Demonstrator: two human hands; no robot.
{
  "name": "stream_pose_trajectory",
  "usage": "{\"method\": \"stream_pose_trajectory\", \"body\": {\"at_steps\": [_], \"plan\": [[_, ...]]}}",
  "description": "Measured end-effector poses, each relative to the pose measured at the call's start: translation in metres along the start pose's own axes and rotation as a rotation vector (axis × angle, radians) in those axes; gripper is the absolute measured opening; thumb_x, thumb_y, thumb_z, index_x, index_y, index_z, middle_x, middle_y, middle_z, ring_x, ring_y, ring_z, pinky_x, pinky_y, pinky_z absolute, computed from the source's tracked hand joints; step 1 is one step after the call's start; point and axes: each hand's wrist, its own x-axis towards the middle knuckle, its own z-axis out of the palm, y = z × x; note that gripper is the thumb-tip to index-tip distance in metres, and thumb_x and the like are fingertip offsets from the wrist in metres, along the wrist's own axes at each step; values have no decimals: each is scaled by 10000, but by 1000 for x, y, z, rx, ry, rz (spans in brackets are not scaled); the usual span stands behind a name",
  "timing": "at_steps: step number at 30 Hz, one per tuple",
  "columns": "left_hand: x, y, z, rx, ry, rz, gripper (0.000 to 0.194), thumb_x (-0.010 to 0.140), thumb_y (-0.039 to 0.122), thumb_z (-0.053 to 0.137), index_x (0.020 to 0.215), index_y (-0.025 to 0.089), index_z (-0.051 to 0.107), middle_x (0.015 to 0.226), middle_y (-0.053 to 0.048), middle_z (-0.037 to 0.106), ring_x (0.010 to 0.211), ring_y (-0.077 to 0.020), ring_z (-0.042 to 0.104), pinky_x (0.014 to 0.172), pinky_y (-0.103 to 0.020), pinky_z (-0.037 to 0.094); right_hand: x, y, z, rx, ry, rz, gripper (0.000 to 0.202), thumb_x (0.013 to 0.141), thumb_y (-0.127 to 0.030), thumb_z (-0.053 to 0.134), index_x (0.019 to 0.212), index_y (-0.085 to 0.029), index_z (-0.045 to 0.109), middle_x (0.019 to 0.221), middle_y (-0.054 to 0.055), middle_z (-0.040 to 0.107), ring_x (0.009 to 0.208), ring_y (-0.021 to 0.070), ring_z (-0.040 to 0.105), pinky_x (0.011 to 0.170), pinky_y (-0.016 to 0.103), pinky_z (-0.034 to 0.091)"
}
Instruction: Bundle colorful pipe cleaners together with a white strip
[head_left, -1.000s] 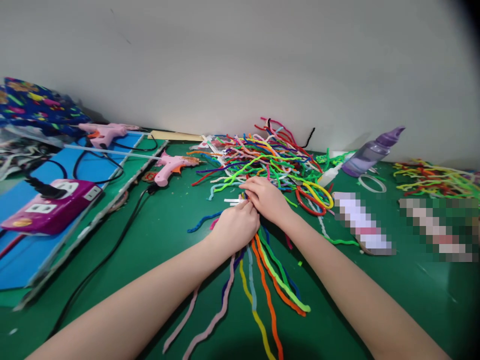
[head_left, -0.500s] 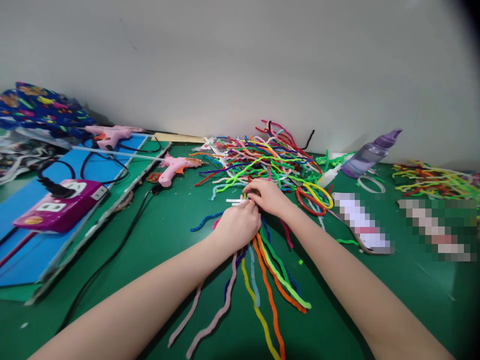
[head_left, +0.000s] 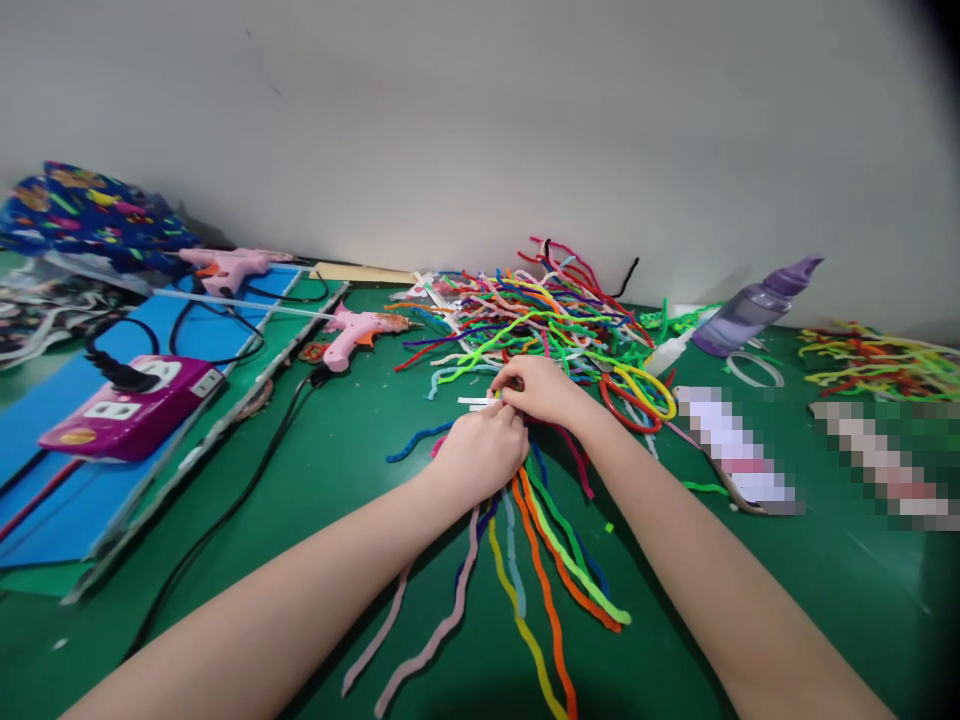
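A bundle of colourful fuzzy pipe cleaners (head_left: 544,585) is gripped in my left hand (head_left: 482,447), its fingers curled closed. Pink, yellow, light blue, orange and green ends fan out over the table toward me. My right hand (head_left: 546,390) is closed in a pinch at the top of the same bundle, touching the left fingers. Short white strips (head_left: 475,402) stick out to the left, just beside the fingertips. The exact spot between the fingertips is hidden.
Behind my hands lies a big heap of pipe cleaners (head_left: 540,315). Pink glue guns (head_left: 349,338) and a purple power strip (head_left: 139,410) with cables are on the left. A purple bottle (head_left: 739,318), a white tape ring (head_left: 756,370) and a phone (head_left: 739,455) lie right.
The view has shifted slightly, so everything sits a little further right. Both hands keep nearly the same grip on the bundle.
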Motion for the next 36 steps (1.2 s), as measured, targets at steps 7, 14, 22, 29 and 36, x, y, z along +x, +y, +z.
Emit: {"method": "stream_pose_trajectory", "body": {"at_steps": [7,14,22,29,36], "plan": [[0,0,2,50,9,6,233,875,177,439,920,78,645,845,-129,649,889,-222,620,737,-318,513,3,1,3,64,14,-40,188,770,-177,600,917,-179,718,858,31,699,776,135,610,719,231,429],[0,0,2,52,38,4,241,877,174,430,936,70,639,868,-131,649,899,-223,621,730,-312,515,1,4,-2,87,-6,-53,102,761,-164,620,791,-183,716,780,8,694,728,123,600,669,220,416],[0,-1,5,26,38,0,248,879,170,418,959,76,634,863,-123,643,870,-219,623,701,-310,517,1,4,0,100,-21,-53,117,770,-148,581,776,-171,696,784,19,691,740,126,595,684,226,413],[-3,1,-2,107,-1,-4,254,868,148,429,986,33,622,944,-188,632,950,-272,601,763,-372,502,2,5,2,106,-3,-57,106,781,-161,572,784,-157,677,778,22,674,709,116,579,655,222,406],[-3,1,-5,119,-33,-73,320,899,231,400,1023,21,608,919,-197,639,861,-265,624,737,-394,502,2,6,5,125,-1,-47,81,791,-157,582,775,-154,662,771,15,662,708,108,573,667,220,402]]}}
